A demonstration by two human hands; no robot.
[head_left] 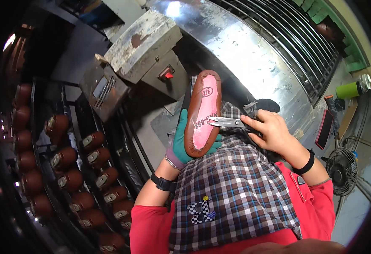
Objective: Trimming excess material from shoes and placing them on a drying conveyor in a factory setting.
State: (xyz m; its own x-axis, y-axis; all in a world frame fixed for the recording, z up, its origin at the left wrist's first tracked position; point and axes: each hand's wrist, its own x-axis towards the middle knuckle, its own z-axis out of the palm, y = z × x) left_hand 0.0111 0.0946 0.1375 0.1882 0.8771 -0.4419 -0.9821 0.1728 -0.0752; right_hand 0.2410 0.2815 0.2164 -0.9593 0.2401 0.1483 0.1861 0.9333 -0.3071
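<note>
A brown shoe upper is held with its underside facing me, and a pink insole with dark printed marks runs along its length. My left hand, in a green glove, wraps round the shoe from behind, its fingers showing at both edges near the heel end. In my bare right hand is a pair of scissors. The blades point left, slightly parted, and their tips lie over the pink insole; whether they touch it I cannot tell. A checked apron covers my lap below the shoe.
Racks of several brown shoes stand at left. Ahead are a worn metal machine with a red switch and a shiny metal surface beside a barred rack. At right sit a green bottle, a phone and a fan.
</note>
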